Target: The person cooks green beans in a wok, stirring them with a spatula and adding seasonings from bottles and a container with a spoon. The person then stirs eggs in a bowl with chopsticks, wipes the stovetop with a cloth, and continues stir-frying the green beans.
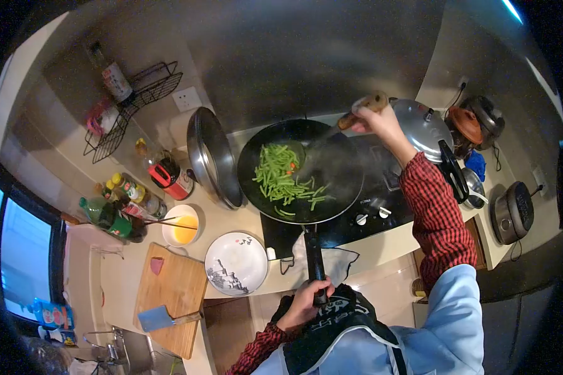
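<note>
Cut green beans [276, 173], with a few small orange-red bits among them, lie on the left side of a black frying pan [341, 190] on the stove. Near its end, the pan's long black handle [314, 256] is gripped by my left hand [301, 305]. Above the pan's right side, my right hand [378, 123] is closed around the wooden handle of a spatula [343, 121]. The spatula's metal part reaches down toward the beans, blurred, and its far end is hard to make out.
Left of the pan are a leaning lid [214, 159], a bowl of yellow liquid [184, 229] with chopsticks, a plate [236, 265], and a cutting board [187, 275] bearing a cleaver [157, 319]. Several bottles [131, 194] line the wall. A pressure cooker [422, 128] stands right.
</note>
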`<state>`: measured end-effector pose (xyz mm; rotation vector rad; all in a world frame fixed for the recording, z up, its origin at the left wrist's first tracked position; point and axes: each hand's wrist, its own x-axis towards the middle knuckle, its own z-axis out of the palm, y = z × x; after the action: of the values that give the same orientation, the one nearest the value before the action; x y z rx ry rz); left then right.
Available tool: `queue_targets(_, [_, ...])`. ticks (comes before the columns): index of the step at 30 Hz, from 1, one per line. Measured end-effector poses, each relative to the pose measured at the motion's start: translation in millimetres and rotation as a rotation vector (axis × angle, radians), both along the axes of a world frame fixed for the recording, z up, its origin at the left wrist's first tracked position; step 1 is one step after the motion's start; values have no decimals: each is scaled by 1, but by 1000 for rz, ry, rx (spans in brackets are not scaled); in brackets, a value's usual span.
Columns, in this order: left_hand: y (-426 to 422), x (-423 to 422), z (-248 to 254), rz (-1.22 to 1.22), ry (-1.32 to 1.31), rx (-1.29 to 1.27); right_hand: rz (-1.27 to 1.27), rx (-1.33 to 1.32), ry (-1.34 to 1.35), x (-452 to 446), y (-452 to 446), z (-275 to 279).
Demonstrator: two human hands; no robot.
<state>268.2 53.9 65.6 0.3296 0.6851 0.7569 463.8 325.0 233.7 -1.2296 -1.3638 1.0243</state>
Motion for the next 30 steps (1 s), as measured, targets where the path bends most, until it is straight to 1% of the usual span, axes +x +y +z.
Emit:
queue_targets(3, [2, 1, 0, -8, -15, 11, 38, -39, 79, -24, 0, -6])
queue_targets(4, [3, 1, -2, -19, -21, 26, 105, -48, 94, -27, 1, -19])
queue_targets(6, [2, 0, -7, -16, -24, 20, 71, -96, 92, -25, -1, -37])
queue_targets(8, [2, 0, -7, -10, -31, 20, 48, -113, 70, -17, -4, -32])
queue_targets(10, [3, 0, -4, -21, -6, 6, 41, -73, -102, -3, -6, -14])
queue_targets(11, [3, 0, -5, -23, -6, 4, 46, -2, -182, 3, -7, -1])
queue_targets(15, [3, 1, -5, -5, -8, 23, -49, 102, -566, 18, -19, 58])
queue_targets(16, [3, 0, -5, -10, -17, 26, -68, 196, -741, 23, -13, 60])
queue_targets(17, [3, 0, -4, -13, -16, 24, -70, 192, -740, 22, -12, 56])
queue_targets(19, [3, -1, -1, -28, -12, 12, -221, -67, -672, 17, -4, 37])
queue_targets(20, [1, 0, -3, -30, -12, 12, -143, -66, -554, 15, -2, 24])
queue_targets(21, [1, 0, -6, -28, -29, 15, -145, -95, -379, 22, 9, -1])
queue_targets(23, [5, 1, -6, -18, -49, 24, -132, -26, -143, 18, -4, -4])
queue_targets(24, [5, 0, -6, -25, -33, 34, -128, -31, -146, 17, -10, 1])
queue_targets(26, [3, -1, -6, -28, -18, 44, -86, 58, -205, 18, -22, 22])
queue_targets(27, [4, -1, -6, -22, -36, 33, -83, 60, -205, 22, -18, 22])
queue_targets(29, [3, -1, -6, -13, -71, 9, -163, 230, -738, 37, -1, 21])
queue_targets(30, [3, 0, -6, -11, -72, 10, -182, 169, -759, 39, 6, 19])
